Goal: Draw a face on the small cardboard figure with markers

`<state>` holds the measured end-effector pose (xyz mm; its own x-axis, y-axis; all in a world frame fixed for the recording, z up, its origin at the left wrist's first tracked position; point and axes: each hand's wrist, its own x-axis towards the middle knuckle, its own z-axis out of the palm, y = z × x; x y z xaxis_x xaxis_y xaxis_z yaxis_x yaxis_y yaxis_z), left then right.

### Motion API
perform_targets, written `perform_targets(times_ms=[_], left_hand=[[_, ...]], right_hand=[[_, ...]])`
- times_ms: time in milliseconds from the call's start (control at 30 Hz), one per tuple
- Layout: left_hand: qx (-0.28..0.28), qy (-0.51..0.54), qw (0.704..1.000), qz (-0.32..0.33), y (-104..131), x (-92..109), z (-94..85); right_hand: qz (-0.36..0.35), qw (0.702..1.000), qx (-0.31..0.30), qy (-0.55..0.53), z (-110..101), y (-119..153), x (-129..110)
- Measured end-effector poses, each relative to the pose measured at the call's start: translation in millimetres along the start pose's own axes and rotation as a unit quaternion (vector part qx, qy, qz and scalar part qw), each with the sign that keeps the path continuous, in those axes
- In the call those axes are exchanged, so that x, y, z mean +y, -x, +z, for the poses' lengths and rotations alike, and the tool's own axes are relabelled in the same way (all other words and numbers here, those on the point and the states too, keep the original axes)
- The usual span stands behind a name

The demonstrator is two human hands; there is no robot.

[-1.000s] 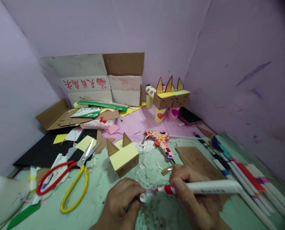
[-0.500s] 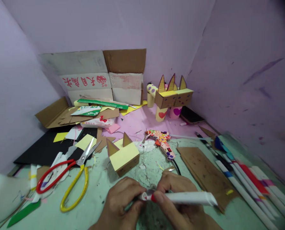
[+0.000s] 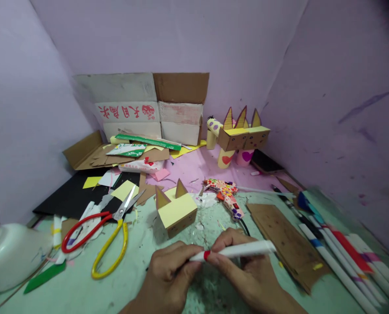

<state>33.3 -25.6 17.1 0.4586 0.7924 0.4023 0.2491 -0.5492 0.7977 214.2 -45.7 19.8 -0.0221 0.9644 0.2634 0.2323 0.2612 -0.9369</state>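
Note:
Low in the middle of the head view, both hands meet on a white marker (image 3: 243, 250) with a red band. My left hand (image 3: 170, 274) is closed round the marker's white cap end, most of which its fingers hide. My right hand (image 3: 245, 266) pinches the barrel just beside the red band, and the barrel's rear points right. Just beyond the hands sits a small cardboard box head (image 3: 178, 211) with a pale yellow top, two pointed ears and small marks drawn on its front.
Red-and-yellow-handled scissors (image 3: 116, 218) lie left, near a white bottle (image 3: 14, 257). Behind are a patterned glue gun (image 3: 225, 194) and box-headed paper figures (image 3: 233, 139). A cardboard strip (image 3: 282, 240) and several markers (image 3: 338, 261) lie right. An unfolded carton (image 3: 129, 109) leans on the wall.
The marker and the white end in my left hand now line up at the red band. The marker's rear has tipped upward. The whole view has shifted slightly, moving the scene right.

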Motion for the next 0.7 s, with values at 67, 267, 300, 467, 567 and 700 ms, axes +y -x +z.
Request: perform_targets(times_ms=[67, 267, 300, 467, 567, 700], left_hand=[[0.005, 0.004, 1.000, -0.012, -2, 3, -2.1], [0.048, -0.065, 0.991, 0.108, 0, 2, -3.3], [0.056, -0.081, 0.988, 0.122, 1, 3, -2.9], [0.082, -0.147, 0.973, 0.158, 3, 5, -0.7], [0.079, -0.160, 0.970, 0.168, 5, 4, -2.6], [0.038, -0.152, 0.976, 0.153, 1, -2, -10.1]], right_hand=[[0.026, 0.999, 0.004, -0.031, 1, -1, -1], [0.161, 0.975, 0.037, -0.148, 13, 2, -7], [0.178, 0.969, 0.041, -0.166, 16, 3, -8], [0.179, 0.960, 0.043, -0.212, 24, 8, -12], [0.178, 0.958, 0.032, -0.221, 22, 3, -13], [0.145, 0.975, 0.001, -0.170, 7, -6, -15]])
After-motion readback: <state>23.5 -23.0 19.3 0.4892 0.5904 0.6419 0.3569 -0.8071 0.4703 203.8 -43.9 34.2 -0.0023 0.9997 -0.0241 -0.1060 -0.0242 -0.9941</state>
